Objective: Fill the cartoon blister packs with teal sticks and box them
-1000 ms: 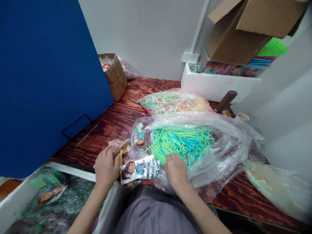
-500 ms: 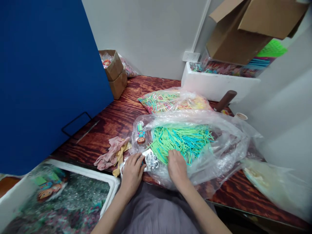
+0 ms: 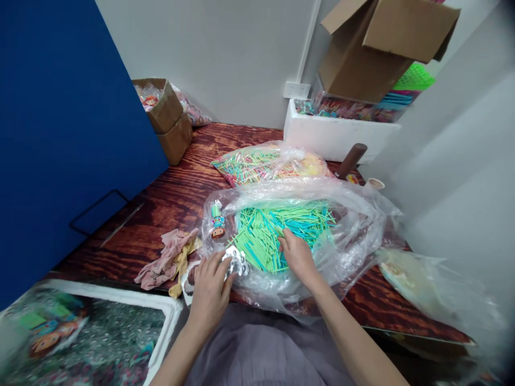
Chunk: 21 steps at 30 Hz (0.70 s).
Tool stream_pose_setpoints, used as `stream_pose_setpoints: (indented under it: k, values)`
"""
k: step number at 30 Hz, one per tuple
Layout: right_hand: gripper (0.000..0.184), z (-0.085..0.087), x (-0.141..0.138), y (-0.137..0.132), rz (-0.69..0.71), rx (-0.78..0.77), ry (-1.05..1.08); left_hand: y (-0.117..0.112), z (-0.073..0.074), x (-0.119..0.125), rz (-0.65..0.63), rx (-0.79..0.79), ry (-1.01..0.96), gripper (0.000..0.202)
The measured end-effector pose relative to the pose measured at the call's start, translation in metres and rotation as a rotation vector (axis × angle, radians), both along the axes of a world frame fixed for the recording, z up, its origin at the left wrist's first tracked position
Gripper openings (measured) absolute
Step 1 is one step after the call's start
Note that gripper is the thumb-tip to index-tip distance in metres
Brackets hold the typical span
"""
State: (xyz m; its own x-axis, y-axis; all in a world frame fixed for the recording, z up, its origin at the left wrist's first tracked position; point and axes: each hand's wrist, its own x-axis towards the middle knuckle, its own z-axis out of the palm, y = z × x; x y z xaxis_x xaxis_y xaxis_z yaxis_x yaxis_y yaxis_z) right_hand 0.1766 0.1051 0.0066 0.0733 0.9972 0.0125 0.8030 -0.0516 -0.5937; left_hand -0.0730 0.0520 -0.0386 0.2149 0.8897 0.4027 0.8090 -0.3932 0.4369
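My left hand (image 3: 211, 284) rests, fingers spread and slightly curled, over a white sheet with shiny metallic oval marks (image 3: 237, 260); part of the sheet is hidden under it. My right hand (image 3: 298, 256) is at the front of a pile of thin green and blue sticks (image 3: 261, 241), its thumb and index finger pinched on a few green sticks. The pile lies on a spread clear plastic bag (image 3: 362, 225). Left of the pile lies a small doll-shaped figure (image 3: 218, 222) with green strips on top.
A pink cloth (image 3: 164, 262) and a yellowish cloth (image 3: 181, 265) lie at left. A foam box (image 3: 169, 305) with packed figures stands below. Behind are a bag of coloured sticks (image 3: 261, 161), a brown rod (image 3: 352, 161), a white foam box (image 3: 338, 134) and cardboard boxes (image 3: 173, 139).
My right hand has lifted slightly off the front of the stick pile, its fingers now turned up and left. My left hand stays over the white sheet. The whole view has shifted.
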Motion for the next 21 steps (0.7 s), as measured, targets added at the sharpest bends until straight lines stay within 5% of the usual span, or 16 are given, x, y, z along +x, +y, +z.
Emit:
stream_pose_setpoints:
  k: [8,15,21]
  values:
    - [0.028,-0.007,0.001,-0.02,-0.096,-0.079,1.156,-0.006,0.004,0.012,-0.043,-0.008,-0.079,0.027]
    - [0.023,-0.023,-0.001,-0.073,-0.091,0.109,0.932,-0.023,0.045,0.072,-0.257,-0.017,-0.162,0.048]
    - [0.032,-0.063,-0.003,-0.101,-0.054,0.178,0.915,-0.028,0.043,0.123,-0.522,0.005,0.033,0.069]
